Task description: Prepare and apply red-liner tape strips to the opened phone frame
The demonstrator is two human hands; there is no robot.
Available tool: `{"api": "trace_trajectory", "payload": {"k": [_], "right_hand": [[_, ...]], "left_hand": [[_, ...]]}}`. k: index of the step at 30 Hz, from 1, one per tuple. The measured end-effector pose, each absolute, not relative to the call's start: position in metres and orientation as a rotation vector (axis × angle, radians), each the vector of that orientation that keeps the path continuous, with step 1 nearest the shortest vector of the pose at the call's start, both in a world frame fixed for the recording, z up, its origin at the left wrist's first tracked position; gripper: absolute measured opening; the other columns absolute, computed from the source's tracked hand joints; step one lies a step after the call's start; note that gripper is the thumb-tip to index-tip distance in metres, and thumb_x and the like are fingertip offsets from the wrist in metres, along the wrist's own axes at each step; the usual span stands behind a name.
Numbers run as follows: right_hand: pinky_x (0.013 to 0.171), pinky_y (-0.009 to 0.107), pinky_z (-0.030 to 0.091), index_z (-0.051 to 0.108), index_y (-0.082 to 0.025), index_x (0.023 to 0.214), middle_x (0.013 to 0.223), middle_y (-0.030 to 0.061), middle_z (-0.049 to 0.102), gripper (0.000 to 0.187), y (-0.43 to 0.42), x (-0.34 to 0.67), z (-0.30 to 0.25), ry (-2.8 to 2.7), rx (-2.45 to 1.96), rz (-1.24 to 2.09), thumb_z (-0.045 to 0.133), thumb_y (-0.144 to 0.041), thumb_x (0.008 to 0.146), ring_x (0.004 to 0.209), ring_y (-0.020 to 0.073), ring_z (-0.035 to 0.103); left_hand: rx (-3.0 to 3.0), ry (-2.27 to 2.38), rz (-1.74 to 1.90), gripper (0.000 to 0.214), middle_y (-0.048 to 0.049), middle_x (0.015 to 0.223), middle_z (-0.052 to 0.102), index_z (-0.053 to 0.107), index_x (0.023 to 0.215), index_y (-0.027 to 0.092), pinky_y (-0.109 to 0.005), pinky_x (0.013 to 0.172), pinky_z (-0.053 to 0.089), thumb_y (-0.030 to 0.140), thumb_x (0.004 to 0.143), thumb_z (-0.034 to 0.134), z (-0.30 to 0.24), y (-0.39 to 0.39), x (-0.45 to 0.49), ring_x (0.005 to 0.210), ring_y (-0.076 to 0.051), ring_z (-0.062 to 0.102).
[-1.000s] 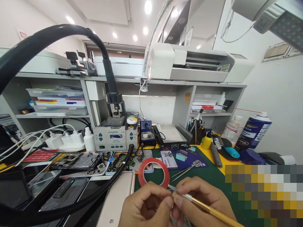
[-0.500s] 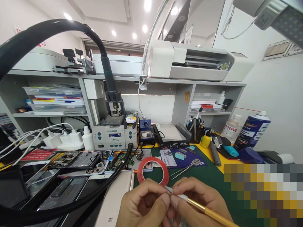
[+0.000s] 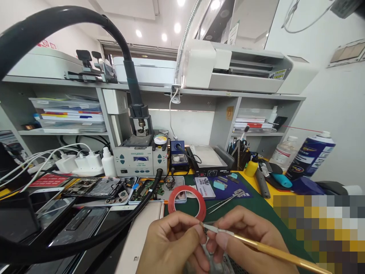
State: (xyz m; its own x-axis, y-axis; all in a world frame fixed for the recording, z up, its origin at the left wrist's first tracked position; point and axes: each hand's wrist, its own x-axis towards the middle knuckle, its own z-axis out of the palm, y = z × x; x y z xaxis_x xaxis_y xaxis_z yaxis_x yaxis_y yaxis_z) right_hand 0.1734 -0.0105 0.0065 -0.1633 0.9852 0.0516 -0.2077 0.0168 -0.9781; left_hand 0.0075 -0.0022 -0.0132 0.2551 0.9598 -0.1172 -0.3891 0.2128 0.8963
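Your hands have edged apart, baring more blade. Your right hand (image 3: 251,238) has its grip closed on the gold-handled, silver-tipped knife (image 3: 265,248) over the green mat (image 3: 256,208); your left hand (image 3: 171,245) pinches its tip. Brace wrists; stroke lightly, away from fingertips.

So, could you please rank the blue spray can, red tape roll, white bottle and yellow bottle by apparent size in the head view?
1. blue spray can and red tape roll: look alike, roll nearer the camera.
2. white bottle.
3. yellow bottle.
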Motion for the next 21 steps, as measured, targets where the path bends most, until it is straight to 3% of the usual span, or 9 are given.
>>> {"api": "trace_trajectory", "payload": {"k": [4,16,21], "right_hand": [[0.061,0.025,0.057,0.070,-0.019,0.080,0.072,0.0056,0.076,0.023,-0.0079,0.1777,0.0034,-1.248,-0.982,1.420,0.082,-0.039,0.078,0.063,0.0173,0.071],[0.060,0.025,0.058,0.070,-0.021,0.077,0.069,0.0045,0.075,0.017,-0.0077,0.1776,-0.0028,-1.264,-1.021,1.347,0.082,-0.034,0.078,0.064,0.0191,0.072],[0.063,0.028,0.060,0.071,-0.022,0.079,0.082,0.0053,0.076,0.011,-0.0071,0.1763,-0.0023,-1.347,-0.959,1.240,0.080,-0.029,0.079,0.067,0.0204,0.073]], "left_hand": [[0.826,0.768,1.090,0.034,-0.0042,0.052,0.071,0.074,0.084,0.013,-0.022,0.046,0.051,0.043,0.070,0.083,-0.0137,-0.0021,0.0067,0.042,-0.013,0.064],[0.877,0.824,1.100,0.028,-0.0027,0.050,0.068,0.071,0.074,0.014,-0.022,0.042,0.050,0.039,0.070,0.083,-0.0124,-0.0018,0.0082,0.040,-0.013,0.061],[0.870,0.808,1.099,0.029,-0.0027,0.051,0.069,0.071,0.075,0.013,-0.021,0.042,0.050,0.039,0.070,0.083,-0.0137,-0.0020,0.0074,0.041,-0.013,0.062]]}}
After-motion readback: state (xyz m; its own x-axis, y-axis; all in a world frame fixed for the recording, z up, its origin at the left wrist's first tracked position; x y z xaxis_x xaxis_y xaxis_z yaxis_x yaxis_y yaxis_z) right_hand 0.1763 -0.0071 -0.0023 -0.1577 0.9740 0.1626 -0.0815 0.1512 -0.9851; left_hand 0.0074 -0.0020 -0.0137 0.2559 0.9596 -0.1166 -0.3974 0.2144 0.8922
